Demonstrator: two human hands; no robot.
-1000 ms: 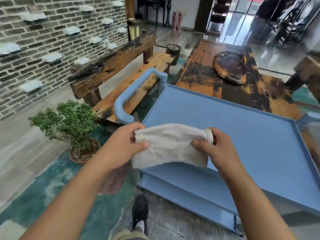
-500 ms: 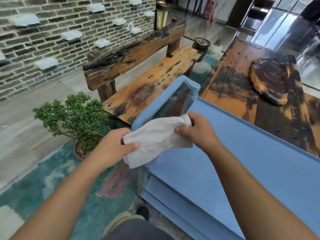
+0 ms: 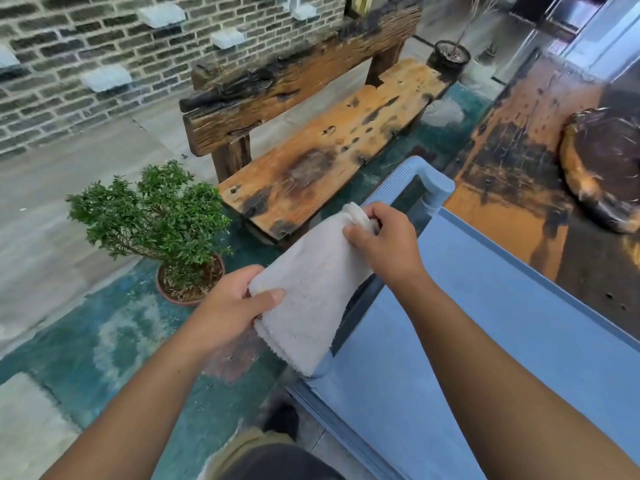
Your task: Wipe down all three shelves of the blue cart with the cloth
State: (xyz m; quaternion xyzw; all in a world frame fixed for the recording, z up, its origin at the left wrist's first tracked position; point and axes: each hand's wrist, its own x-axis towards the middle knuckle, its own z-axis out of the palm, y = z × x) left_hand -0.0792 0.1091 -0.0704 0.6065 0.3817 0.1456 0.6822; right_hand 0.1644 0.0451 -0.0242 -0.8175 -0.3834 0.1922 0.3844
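Note:
A white terry cloth (image 3: 313,292) is stretched over the blue cart's handle (image 3: 408,183), covering most of the bar. My left hand (image 3: 235,303) grips the cloth's near end, thumb on top. My right hand (image 3: 384,244) pinches its far end close to the handle's corner post. The cart's top shelf (image 3: 485,323) is a flat blue tray to the right of my hands, with nothing on it. An edge of a lower shelf (image 3: 332,420) shows beneath it; the rest of the cart is hidden.
A potted green shrub (image 3: 156,216) stands on the floor left of the cart. A worn wooden bench (image 3: 329,140) sits beyond the handle, a dark wooden table (image 3: 540,161) behind the cart. My shoe (image 3: 282,419) is by the cart's near corner.
Both hands have carried the cloth from above the top shelf leftward onto the handle and pulled it out along the bar. The view has swung closer and left.

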